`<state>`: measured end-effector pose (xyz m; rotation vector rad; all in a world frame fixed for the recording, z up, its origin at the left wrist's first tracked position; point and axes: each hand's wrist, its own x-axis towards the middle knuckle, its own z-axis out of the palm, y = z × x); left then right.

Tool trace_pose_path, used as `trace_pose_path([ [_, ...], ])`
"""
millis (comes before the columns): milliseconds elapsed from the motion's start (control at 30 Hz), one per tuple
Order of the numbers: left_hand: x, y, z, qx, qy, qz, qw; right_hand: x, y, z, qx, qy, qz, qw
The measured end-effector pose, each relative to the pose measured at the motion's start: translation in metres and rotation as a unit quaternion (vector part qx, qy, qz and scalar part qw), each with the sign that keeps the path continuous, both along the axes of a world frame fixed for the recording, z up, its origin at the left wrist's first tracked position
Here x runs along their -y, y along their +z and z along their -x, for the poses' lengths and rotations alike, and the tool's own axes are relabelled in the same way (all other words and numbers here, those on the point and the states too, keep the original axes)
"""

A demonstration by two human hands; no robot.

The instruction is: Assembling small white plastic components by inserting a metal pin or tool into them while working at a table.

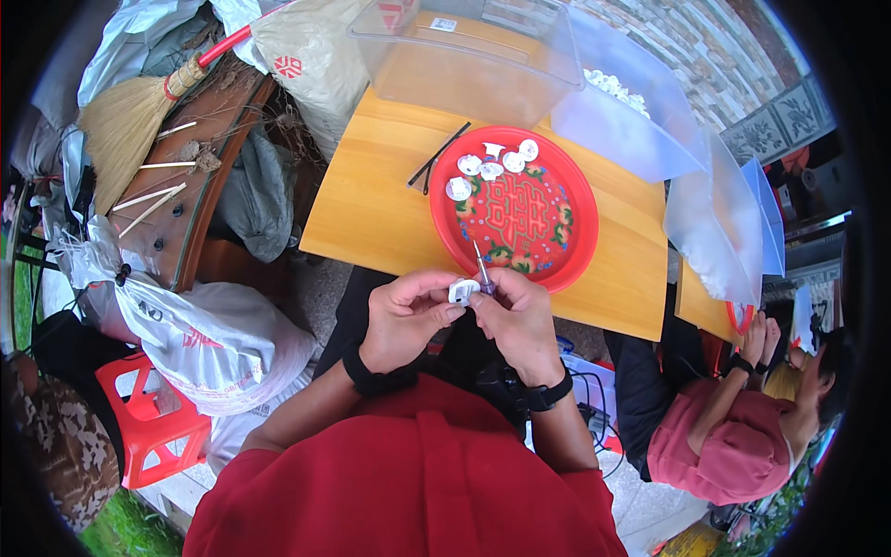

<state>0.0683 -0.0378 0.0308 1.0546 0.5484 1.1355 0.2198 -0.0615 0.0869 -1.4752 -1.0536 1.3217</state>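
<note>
Just in front of the near rim of a red round tray (pixel 579 264), my two hands meet. Between thumb and fingers my left hand (pixel 405 316) pinches a small white plastic part (pixel 461 291) with a dark slot in it. My right hand (pixel 516 316) grips a small screwdriver (pixel 483 270) with a purplish handle. Its thin metal shaft points up and away, toward the tray. The right fingertips are close against the white part; whether they touch it is hard to tell. Several similar white parts (pixel 458 188) lie at the tray's far left side.
Two dark thin sticks (pixel 439 158) lie left of the tray on the wooden table (pixel 362 200). Clear plastic bins (pixel 464 74) stand at the back, one (pixel 631 135) holding white pieces. A co-worker (pixel 729 436) sits at the right. A broom (pixel 139 121) and a red stool (pixel 153 422) are at the left.
</note>
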Motion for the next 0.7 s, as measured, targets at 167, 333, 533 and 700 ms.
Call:
trace_pose_path([
  [167, -0.0007, -0.0020, -0.0007, -0.028, -0.006, -0.001, 1.000, 0.0002, -0.0031, -0.0003, 0.010, -0.003, -0.017, 1.000],
  [333, -0.0010, -0.0033, -0.0026, -0.015, -0.015, 0.008, 1.000, -0.0003, -0.0033, -0.0003, 0.051, -0.009, -0.023, 0.998],
  [533, -0.0025, -0.0043, -0.0029, -0.007, -0.015, 0.006, 1.000, -0.0017, -0.0024, 0.0024, 0.041, -0.014, -0.039, 0.998],
  [700, -0.0032, -0.0070, -0.0039, -0.007, -0.018, 0.004, 1.000, -0.0019, -0.0049, 0.0022, 0.047, -0.017, -0.037, 0.998],
])
